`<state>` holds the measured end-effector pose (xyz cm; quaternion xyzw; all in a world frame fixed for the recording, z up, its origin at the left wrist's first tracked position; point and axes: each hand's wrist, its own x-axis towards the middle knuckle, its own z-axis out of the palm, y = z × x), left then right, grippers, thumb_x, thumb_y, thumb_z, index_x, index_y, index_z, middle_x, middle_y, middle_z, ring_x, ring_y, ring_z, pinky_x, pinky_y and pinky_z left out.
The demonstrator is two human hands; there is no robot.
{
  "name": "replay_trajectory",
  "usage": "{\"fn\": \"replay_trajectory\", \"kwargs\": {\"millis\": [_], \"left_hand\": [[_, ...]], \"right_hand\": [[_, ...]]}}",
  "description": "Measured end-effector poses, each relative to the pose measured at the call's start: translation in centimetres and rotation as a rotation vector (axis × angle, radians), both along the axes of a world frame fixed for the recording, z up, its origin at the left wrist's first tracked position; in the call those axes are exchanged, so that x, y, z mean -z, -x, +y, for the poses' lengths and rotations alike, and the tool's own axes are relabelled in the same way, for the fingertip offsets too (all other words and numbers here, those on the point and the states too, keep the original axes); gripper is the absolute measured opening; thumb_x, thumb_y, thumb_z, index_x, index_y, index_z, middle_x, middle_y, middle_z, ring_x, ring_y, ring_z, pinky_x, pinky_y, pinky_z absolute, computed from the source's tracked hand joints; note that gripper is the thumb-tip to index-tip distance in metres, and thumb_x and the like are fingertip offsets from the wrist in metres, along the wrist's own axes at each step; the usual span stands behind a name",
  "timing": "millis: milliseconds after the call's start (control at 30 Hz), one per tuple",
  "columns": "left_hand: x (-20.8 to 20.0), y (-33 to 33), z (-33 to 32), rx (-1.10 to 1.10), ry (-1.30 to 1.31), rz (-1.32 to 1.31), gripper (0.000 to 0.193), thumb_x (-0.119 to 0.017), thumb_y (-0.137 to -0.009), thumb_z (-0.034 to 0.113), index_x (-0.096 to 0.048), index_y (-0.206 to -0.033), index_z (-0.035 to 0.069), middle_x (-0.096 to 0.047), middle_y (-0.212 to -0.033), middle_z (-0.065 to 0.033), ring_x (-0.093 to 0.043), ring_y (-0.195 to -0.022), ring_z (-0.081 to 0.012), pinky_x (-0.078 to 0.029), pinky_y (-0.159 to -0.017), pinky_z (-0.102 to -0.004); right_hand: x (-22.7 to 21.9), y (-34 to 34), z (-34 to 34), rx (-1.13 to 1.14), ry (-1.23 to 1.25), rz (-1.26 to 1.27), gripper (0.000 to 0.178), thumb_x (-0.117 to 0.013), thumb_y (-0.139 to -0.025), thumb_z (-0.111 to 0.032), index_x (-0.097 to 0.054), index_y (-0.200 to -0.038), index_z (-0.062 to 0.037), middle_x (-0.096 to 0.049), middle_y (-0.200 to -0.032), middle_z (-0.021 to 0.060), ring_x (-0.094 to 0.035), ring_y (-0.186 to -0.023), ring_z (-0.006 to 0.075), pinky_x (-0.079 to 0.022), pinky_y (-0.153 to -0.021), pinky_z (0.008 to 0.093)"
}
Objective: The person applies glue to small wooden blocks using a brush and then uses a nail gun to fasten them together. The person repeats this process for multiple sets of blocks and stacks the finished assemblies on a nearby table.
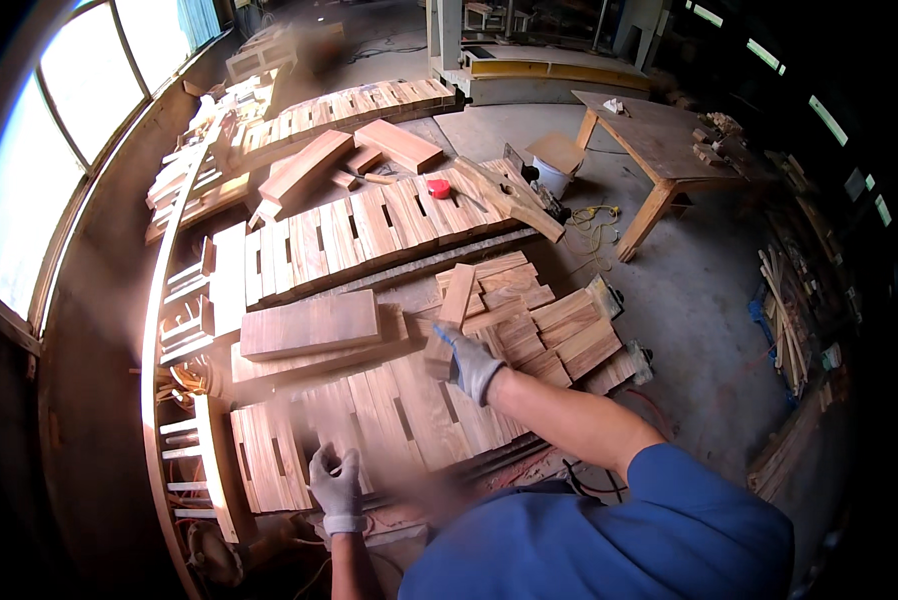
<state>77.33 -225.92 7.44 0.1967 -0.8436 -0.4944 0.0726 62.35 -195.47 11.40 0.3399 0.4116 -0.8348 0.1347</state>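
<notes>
Lower left of centre: gloved left hand (335,487), fingers curled together, is laid on a slatted wooden panel (369,425), nothing visibly pinched. Centre left: a thick plank (311,325) is rested flat on the surface (409,292). Centre: gloved right hand (472,365) is closed around the lower end of a short wooden board (453,305), held tilted over a pile of similar offcuts (549,330). Upper centre: a red round object (438,188) is seen on another slatted panel.

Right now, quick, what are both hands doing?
Left hand: closed, resting on the slatted panel.
Right hand: shut on a wooden slat.
</notes>
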Motion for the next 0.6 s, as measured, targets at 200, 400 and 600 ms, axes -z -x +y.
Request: {"fn": "replay_trajectory", "kwargs": {"millis": [200, 400, 600], "left_hand": [[2.1, -1.1, -1.0, 0.081, 0.484, -0.133, 0.064, -0.086, -0.084, 0.028, -0.065, -0.135, -0.003, -0.069, -0.128, -0.0224, -0.066, -0.119, -0.0398, -0.051, -0.106, -0.0496], [5.6, -2.4, -4.3, 0.187, 0.392, -0.179, 0.040, -0.061, -0.105, 0.040, -0.064, -0.125, 0.005, -0.074, -0.107, -0.0218, -0.072, -0.092, -0.0341, -0.057, -0.082, -0.0446], [8.8, 0.1, -5.9, 0.162, 0.185, -0.197, 0.038, -0.064, -0.103, 0.038, -0.069, -0.105, 0.001, -0.075, -0.091, -0.0179, -0.071, -0.084, -0.0266, -0.055, -0.077, -0.0416]], "right_hand": [[5.4, 11.1, 6.0, 0.060, -0.047, -0.009, 0.062, -0.066, -0.099, -0.066, -0.061, -0.137, -0.0161, -0.076, -0.115, 0.0085, -0.077, -0.091, 0.0244, -0.065, -0.073, 0.0455], [1.0, -1.3, -5.8, -0.741, -0.441, 0.141, 0.029, -0.076, -0.100, -0.036, -0.070, -0.096, -0.0081, -0.068, -0.085, 0.0034, -0.064, -0.070, 0.0155, -0.054, -0.060, 0.0302], [1.9, -12.4, -3.4, -1.244, -1.122, 0.710, 0.052, -0.071, -0.088, -0.043, -0.073, -0.122, -0.0034, -0.076, -0.113, 0.0267, -0.072, -0.110, 0.0425, -0.058, -0.095, 0.0498]]}}
